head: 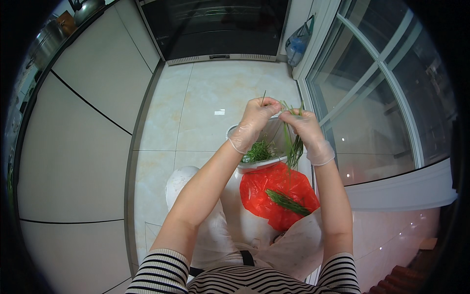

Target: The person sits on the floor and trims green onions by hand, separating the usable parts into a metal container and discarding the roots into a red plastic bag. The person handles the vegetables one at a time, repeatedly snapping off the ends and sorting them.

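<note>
Both hands wear clear plastic gloves and are raised over a white bin [281,128]. My right hand [304,125] grips a bunch of long thin green leaves, like chives [293,149], whose ends hang down by the bin's right side. My left hand [257,113] is close beside it, fingertips pinched together, with a thin green stalk [264,96] sticking up from the fingers. Loose green scraps [260,151] lie inside the bin. Nearer to me, a red plastic bag [257,191] is spread on the floor, and a bundle of the same greens [288,203] rests on it.
Pale cabinets [80,147] line the left, with a steel pot [49,40] and a kettle [88,11] on the counter above. A dark-fronted appliance [216,29] stands ahead. On the right are a glass-paned door [367,92] and a hanging bag [298,44]. Tiled floor [158,110] lies between.
</note>
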A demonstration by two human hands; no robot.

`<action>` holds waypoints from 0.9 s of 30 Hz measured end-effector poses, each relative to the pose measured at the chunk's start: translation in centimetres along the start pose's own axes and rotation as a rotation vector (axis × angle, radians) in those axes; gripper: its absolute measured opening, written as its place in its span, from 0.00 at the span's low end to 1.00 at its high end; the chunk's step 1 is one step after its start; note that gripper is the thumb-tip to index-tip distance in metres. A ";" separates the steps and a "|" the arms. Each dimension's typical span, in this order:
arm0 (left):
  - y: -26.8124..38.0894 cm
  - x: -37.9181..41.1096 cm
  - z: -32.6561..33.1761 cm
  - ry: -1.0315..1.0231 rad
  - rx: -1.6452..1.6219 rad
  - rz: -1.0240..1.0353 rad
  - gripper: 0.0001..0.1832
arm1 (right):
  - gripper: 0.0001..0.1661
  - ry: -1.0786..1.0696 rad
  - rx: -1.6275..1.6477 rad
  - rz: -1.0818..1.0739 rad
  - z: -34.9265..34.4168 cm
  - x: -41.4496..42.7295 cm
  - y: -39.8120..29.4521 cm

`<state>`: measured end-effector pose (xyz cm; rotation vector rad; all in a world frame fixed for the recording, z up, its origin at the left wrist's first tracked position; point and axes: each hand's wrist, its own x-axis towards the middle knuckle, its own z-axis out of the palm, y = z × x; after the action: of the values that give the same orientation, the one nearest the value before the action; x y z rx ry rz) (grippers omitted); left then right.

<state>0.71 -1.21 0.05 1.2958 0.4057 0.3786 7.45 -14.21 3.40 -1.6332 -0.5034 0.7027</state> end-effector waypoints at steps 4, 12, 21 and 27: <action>-0.4 0.3 0.0 0.024 0.022 0.083 0.07 | 0.07 -0.058 0.009 0.078 -0.5 0.1 -0.2; -0.4 0.8 -1.7 -0.147 -0.171 -0.044 0.21 | 0.10 -0.090 0.150 -0.018 -2.4 1.6 1.2; 0.2 0.9 -1.8 -0.377 -0.454 -0.190 0.43 | 0.10 -0.197 0.407 -0.003 -4.2 2.5 1.6; -1.2 -0.2 -0.1 -0.115 0.384 -0.165 0.43 | 0.11 -0.182 0.507 -0.008 -4.7 2.3 1.6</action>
<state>0.59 -1.51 -1.16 1.6353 0.4998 0.0857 12.30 -16.35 1.87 -1.0986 -0.4177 0.8954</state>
